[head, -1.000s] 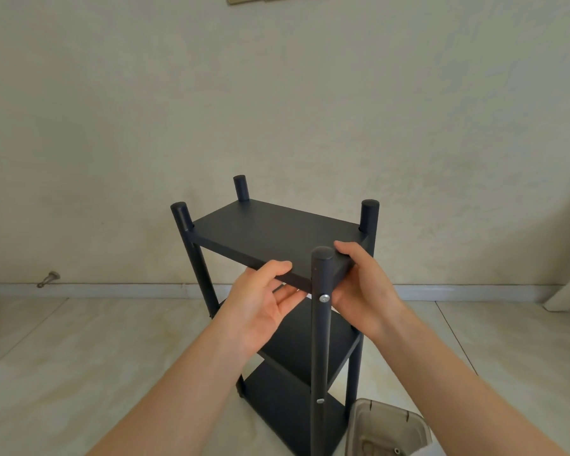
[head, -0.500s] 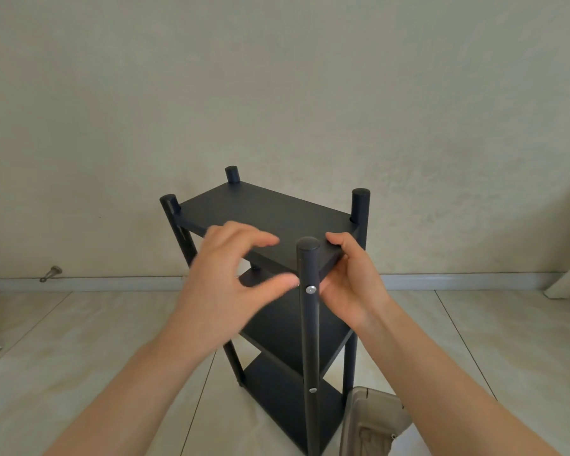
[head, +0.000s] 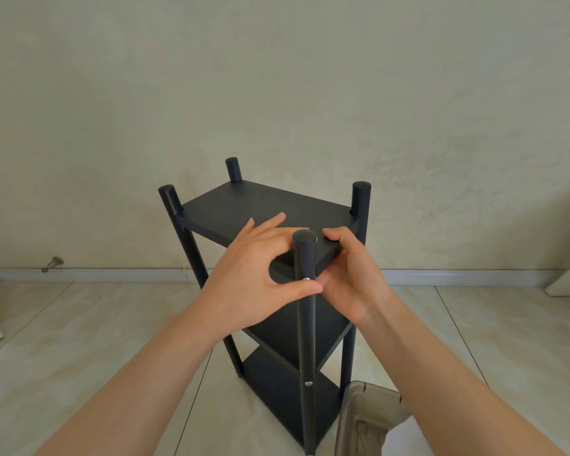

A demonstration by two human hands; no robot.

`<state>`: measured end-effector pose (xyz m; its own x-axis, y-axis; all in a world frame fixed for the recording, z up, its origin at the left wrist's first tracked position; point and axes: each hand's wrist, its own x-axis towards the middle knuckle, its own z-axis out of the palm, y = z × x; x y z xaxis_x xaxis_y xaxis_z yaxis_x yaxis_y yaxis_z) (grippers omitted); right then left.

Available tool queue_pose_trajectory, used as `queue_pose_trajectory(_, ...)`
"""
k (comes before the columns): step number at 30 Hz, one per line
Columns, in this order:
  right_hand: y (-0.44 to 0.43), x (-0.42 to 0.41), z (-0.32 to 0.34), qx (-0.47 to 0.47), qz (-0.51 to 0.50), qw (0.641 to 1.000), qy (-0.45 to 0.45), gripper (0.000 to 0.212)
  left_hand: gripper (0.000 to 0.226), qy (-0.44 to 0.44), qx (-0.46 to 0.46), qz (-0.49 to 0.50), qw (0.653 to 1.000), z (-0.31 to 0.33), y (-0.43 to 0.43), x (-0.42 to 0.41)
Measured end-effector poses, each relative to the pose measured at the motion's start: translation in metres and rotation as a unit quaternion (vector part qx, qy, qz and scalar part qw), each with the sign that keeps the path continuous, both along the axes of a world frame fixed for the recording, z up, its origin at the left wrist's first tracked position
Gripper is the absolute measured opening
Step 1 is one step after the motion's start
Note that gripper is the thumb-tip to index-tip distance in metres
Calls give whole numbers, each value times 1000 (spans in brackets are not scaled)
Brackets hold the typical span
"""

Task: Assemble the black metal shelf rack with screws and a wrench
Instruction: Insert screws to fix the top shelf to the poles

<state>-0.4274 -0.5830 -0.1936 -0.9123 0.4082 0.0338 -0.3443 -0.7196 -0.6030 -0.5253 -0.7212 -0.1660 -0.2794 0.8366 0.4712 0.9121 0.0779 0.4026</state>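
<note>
As left hand grips rack, silver screw

Single head view, wide-angle, facing forward-down, close above rack; edges seemingly warped.

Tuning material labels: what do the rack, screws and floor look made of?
Rack: matte black, likely painted metal; even dull sheen, round tube posts. Screws: bare silvery metal; bright glint. Floor: polished beige tile, probably ceramic; straight joint lines, soft reflections.
</note>
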Motion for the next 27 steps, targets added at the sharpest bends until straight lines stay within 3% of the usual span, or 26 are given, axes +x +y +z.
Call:
queue_pose_trajectory(15,-7,-6,6,21,42,999,7,18,51,22,-48,17,998,9,-16,-7)
queue_pose_trajectory(20,-2,-30,21,53,73,996,-13,42,48,10,-36,61,997,15,-17,-18)
queue_pose_trajectory(27,-4,-87,57,119,140,980,-77,33,34,-10,34,148,988,26,-24,-49)
